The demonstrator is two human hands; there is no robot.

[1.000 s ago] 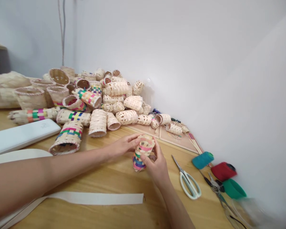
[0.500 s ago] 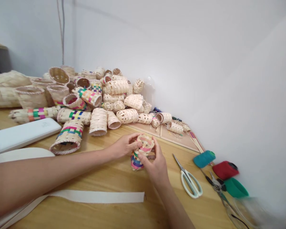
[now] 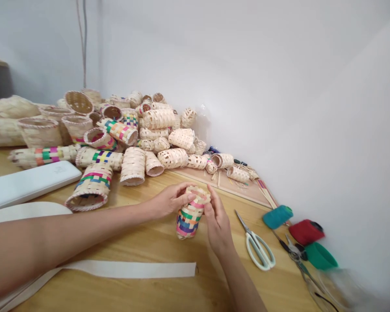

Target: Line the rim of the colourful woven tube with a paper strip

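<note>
A small woven basket [image 3: 190, 219] with pink, green, orange and blue bands is held just above the wooden table, its open rim facing up and a little away. My left hand [image 3: 172, 200] grips the rim from the left, thumb on the near side and fingers behind. On the right, my right hand [image 3: 218, 221] has its thumb and fingertips against the rim's right edge. The fingers behind the basket are partly hidden. White-handled scissors [image 3: 258, 246] lie to the right of my right hand. A flat white strip [image 3: 143, 269] lies nearer to me.
Many woven baskets [image 3: 133, 167] are heaped along the wall. A white case [image 3: 32, 184] lies at left. Teal thread [image 3: 277, 216], red thread [image 3: 307, 232], a green cone [image 3: 321, 255] and pliers [image 3: 294, 250] sit at right. Split strips lie on a board [image 3: 201, 175] behind.
My right thumb has moved from across the basket's front to its right edge, uncovering the coloured bands. The basket stands more upright in my hands.
</note>
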